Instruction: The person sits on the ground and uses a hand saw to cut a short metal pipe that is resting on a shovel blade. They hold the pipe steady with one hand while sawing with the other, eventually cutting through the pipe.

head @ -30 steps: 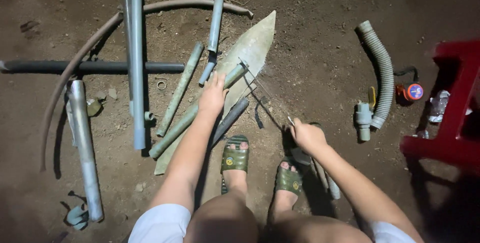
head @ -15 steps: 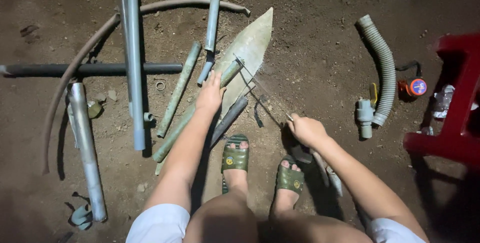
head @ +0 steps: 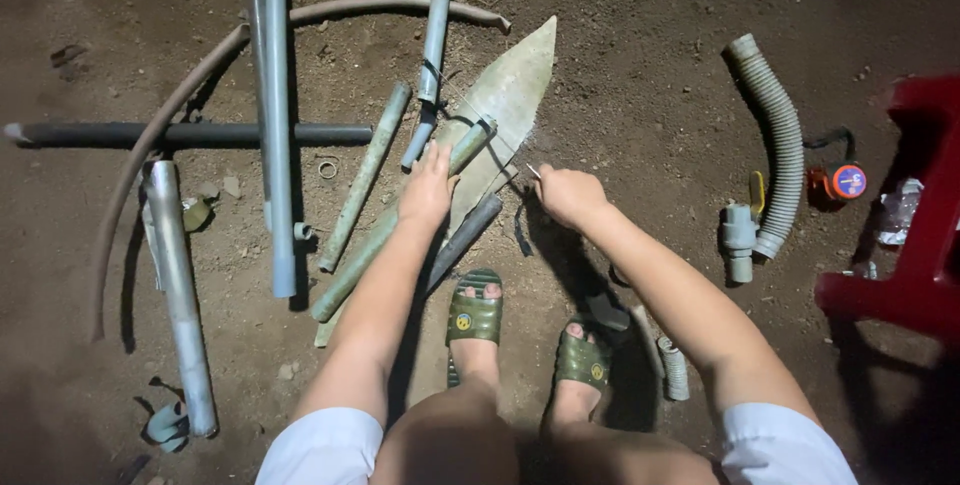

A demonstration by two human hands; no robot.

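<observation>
I squat over a pointed, pale board [head: 515, 80] lying on the dirt. A long green pipe [head: 350, 280] rests slantwise across it. My left hand [head: 428, 185] presses down on this pipe and grips it near its upper end. My right hand [head: 565, 193] is closed on the handle of a thin-framed hacksaw [head: 478, 117], whose blade crosses the pipe's end just beyond my left fingers. My feet in green sandals [head: 475, 313] stand just behind the board.
Several pipes lie to the left: a long grey one [head: 272, 115], a dark one [head: 180, 133], a silver one [head: 180, 295] and a curved hose [head: 250, 35]. To the right are a corrugated hose [head: 780, 145], a valve fitting [head: 740, 235], a red tape roll [head: 845, 182] and a red stool [head: 920, 245].
My right hand has moved forward and left towards the pipe, pushing the hacksaw across it. My left hand has stayed on the pipe.
</observation>
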